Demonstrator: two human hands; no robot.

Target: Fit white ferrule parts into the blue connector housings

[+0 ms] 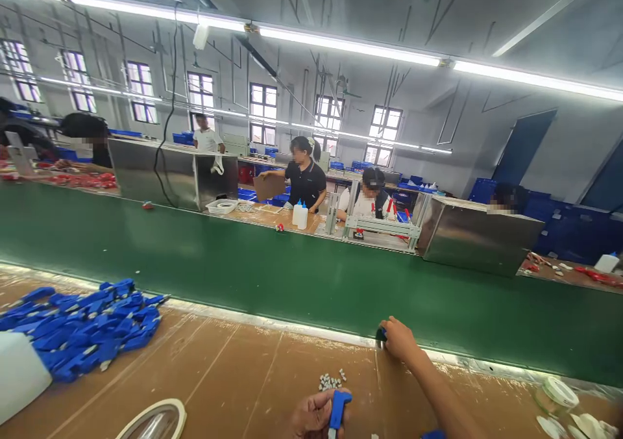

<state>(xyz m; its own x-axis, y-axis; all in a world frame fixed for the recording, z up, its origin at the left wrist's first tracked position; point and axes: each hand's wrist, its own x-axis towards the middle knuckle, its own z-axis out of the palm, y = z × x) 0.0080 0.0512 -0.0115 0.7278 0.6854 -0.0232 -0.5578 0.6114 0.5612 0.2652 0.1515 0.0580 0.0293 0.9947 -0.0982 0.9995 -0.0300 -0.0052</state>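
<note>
My left hand (311, 415) is closed around a blue plastic piece (337, 410) with a hooked top and a pale lower end. Just beyond it lies a small cluster of grey-white bits (329, 382) on the brown table. My right hand (400, 339) reaches to the far table edge beside the green belt, with its fingers curled round a small dark object, mostly hidden, whose kind I cannot make out. Part of another blue piece (433, 434) shows under my right forearm at the bottom edge.
At left, a heap of blue pieces (92, 325) lies near a white container (19, 377). A cream-rimmed ring (178, 416) lies at the front; a lidded tub (557, 397) stands right. Beyond the green belt (233, 267), several people work among metal boxes (477, 238) and white bottles (300, 217).
</note>
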